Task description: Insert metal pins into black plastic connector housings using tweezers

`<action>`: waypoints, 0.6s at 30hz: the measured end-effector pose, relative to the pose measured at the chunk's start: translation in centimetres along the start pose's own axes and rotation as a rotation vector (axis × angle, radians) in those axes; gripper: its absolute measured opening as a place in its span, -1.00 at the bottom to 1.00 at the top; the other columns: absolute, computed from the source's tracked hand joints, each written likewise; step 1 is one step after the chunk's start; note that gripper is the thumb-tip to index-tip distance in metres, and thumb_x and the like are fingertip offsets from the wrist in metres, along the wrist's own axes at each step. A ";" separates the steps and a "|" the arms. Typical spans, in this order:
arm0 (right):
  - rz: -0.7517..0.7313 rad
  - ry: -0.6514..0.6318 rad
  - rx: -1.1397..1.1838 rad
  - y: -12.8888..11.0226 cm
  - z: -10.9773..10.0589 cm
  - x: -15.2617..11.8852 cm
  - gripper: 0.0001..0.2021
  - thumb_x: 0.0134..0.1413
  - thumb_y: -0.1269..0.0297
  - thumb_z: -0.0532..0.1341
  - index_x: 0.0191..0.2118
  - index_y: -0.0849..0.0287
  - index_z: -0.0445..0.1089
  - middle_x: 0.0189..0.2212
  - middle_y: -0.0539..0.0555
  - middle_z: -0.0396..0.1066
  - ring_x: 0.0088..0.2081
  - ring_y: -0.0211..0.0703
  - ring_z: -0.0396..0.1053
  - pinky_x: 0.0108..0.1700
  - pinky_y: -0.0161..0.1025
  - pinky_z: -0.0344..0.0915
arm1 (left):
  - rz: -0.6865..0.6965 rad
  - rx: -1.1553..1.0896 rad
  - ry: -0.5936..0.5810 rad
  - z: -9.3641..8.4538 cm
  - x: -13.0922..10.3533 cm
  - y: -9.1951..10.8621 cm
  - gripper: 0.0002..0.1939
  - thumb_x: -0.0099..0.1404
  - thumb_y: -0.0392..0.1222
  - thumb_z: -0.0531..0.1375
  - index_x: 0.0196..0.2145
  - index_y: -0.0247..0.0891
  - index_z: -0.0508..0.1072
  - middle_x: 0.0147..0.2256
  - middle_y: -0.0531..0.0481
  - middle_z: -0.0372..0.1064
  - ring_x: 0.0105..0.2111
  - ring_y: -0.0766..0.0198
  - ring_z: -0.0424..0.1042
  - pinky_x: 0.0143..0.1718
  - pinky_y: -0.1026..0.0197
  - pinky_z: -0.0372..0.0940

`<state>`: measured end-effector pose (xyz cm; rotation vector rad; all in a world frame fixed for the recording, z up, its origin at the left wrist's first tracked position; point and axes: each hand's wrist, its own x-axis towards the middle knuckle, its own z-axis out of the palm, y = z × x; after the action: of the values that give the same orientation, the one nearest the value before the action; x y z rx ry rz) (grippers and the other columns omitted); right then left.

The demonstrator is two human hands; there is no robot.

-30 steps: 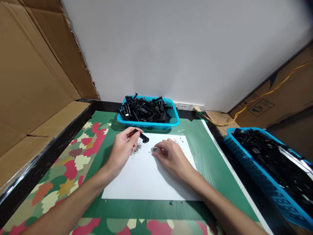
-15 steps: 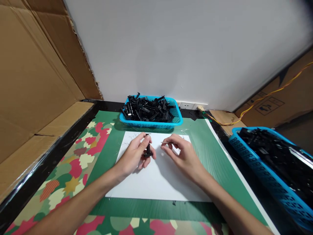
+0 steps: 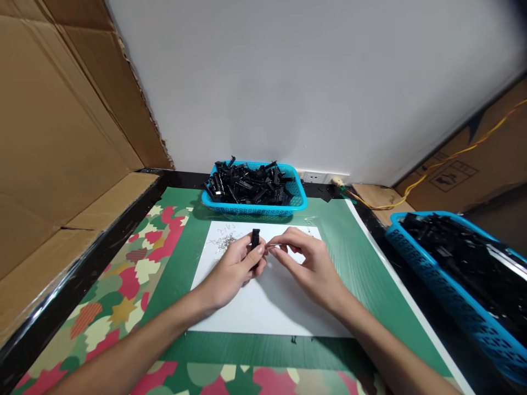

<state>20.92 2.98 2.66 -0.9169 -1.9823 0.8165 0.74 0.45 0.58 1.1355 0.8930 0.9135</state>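
In my left hand I grip a narrow black plastic part, upright between thumb and fingers. My right hand is closed in a pinch on a thin metal rod, whose left end points at the black part close to my left fingertips. Whether the rod touches the part I cannot tell. Both hands are above a white sheet. A pile of tiny thin wire pieces lies on the sheet beyond my left hand.
A blue basket heaped with black plastic parts stands against the wall. Another blue basket of black parts is at the right. Cardboard rises at the left. A yellow cable runs from the wall socket.
My left hand has turned the black part and moved slightly down, uncovering the wire pile. My right hand has brought the rod left, up to the left fingers.
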 end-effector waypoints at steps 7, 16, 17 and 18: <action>-0.011 0.032 -0.040 0.4 -0.1 -0.2 -0.92 0.37 0.32 0.29 -0.18 0.09 0.57 -0.34 0.03 0.51 -0.30 -0.13 0.37 -0.22 -0.17 0.27 | 0.007 -0.011 0.033 -0.1 0.1 0.1 -0.62 0.50 0.19 0.19 -0.16 -0.20 0.29 -0.47 0.16 0.23 -0.60 0.49 -0.03 -0.61 0.38 -0.18; -0.328 0.015 -0.263 1.0 0.2 -0.5 -0.84 0.41 0.47 0.19 -0.08 0.13 0.50 -0.34 0.08 0.45 -0.28 -0.08 0.32 -0.23 -0.13 0.28 | -0.140 -0.059 0.011 0.1 0.1 0.6 -0.55 0.41 0.28 0.22 -0.21 -0.18 0.30 -0.54 0.17 0.28 -0.71 0.52 -0.05 -0.67 0.38 -0.21; -0.340 0.004 -0.272 1.1 0.2 -0.6 -0.85 0.41 0.48 0.19 -0.08 0.14 0.49 -0.34 0.09 0.45 -0.27 -0.07 0.31 -0.23 -0.13 0.27 | -0.166 -0.070 -0.002 0.2 0.0 0.7 -0.55 0.40 0.29 0.21 -0.21 -0.18 0.30 -0.55 0.16 0.30 -0.73 0.51 -0.05 -0.68 0.38 -0.22; -0.341 -0.003 -0.275 1.1 0.2 -0.6 -0.85 0.41 0.48 0.19 -0.08 0.15 0.48 -0.33 0.09 0.45 -0.27 -0.07 0.31 -0.23 -0.13 0.27 | -0.183 -0.079 -0.012 0.2 0.0 0.8 -0.54 0.40 0.29 0.21 -0.21 -0.18 0.30 -0.57 0.15 0.32 -0.74 0.50 -0.05 -0.69 0.38 -0.22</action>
<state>21.37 2.99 1.47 -0.6961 -2.2090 0.3598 0.84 0.54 1.43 0.9738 0.9265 0.7843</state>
